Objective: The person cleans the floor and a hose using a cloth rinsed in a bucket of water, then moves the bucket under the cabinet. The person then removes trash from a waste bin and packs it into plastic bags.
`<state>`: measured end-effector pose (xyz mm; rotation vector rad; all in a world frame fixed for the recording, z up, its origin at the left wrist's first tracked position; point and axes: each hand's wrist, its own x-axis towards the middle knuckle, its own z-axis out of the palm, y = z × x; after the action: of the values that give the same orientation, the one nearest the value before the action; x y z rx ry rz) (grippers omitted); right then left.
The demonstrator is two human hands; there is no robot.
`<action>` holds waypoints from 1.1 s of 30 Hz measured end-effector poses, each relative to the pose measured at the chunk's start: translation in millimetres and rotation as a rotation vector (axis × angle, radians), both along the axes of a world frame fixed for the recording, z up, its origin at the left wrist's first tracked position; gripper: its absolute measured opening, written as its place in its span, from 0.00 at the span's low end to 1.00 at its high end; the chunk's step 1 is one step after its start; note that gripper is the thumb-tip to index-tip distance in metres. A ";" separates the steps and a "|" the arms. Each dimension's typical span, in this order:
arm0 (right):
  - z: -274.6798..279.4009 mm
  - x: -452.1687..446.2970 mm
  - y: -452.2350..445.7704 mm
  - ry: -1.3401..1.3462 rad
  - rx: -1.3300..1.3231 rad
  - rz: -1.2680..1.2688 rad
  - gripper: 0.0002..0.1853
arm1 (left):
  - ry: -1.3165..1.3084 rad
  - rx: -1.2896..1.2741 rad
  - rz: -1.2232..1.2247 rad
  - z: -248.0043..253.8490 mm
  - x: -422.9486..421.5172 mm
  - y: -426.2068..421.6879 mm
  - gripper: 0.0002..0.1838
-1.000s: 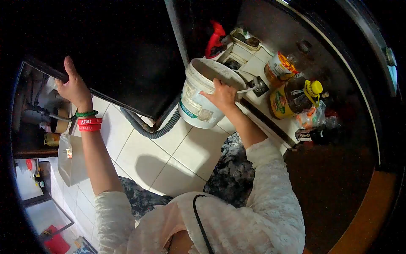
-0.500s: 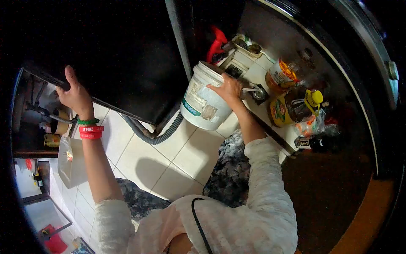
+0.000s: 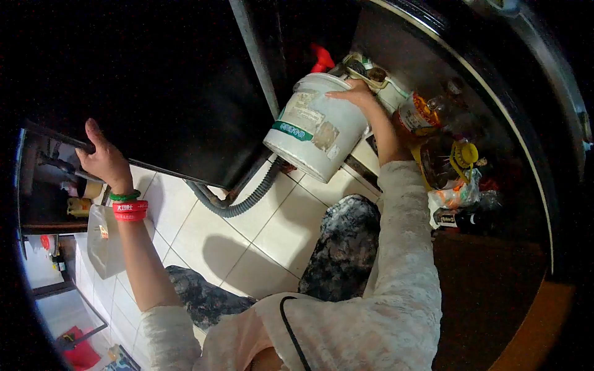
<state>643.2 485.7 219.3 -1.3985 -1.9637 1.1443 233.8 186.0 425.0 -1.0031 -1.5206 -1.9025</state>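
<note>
My right hand (image 3: pixel 357 98) grips the white plastic bucket (image 3: pixel 312 127) near its rim, thumb on the outer wall. Worn labels and a green band mark the bucket, which is tilted in front of the cabinet space. My left hand (image 3: pixel 105 162) is at the edge of a large black panel (image 3: pixel 185 117), thumb up and fingers curled behind the edge, partly hidden. A grey corrugated hose (image 3: pixel 257 196) loops out beneath the panel, below the bucket.
To the right stand an oil bottle with a yellow cap (image 3: pixel 465 153), another labelled bottle (image 3: pixel 417 114) and a dark bottle (image 3: pixel 455 217). A red spray head (image 3: pixel 322 59) is behind the bucket. A translucent container (image 3: pixel 105 238) is at left.
The bucket has come up and slightly toward me to the right in my right hand, covering more of the tiled ledge. My left hand has shifted slightly lower in view, still at the panel edge.
</note>
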 end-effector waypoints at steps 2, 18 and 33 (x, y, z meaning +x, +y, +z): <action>7.8 -5.8 -1.6 0.034 0.028 -0.020 0.32 | 0.033 0.010 -0.051 -6.2 -10.7 -1.0 0.23; 18.2 6.0 13.7 0.022 -0.190 0.011 0.31 | -0.052 0.058 -0.134 0.5 7.1 -0.1 0.19; -20.3 -25.6 -263.3 -0.372 0.728 0.039 0.27 | -0.031 -0.024 -0.180 2.2 12.8 -0.2 0.22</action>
<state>617.6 222.3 199.0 -1.2098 -2.3211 0.1128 246.6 185.8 427.2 -1.1606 -1.5187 -2.0343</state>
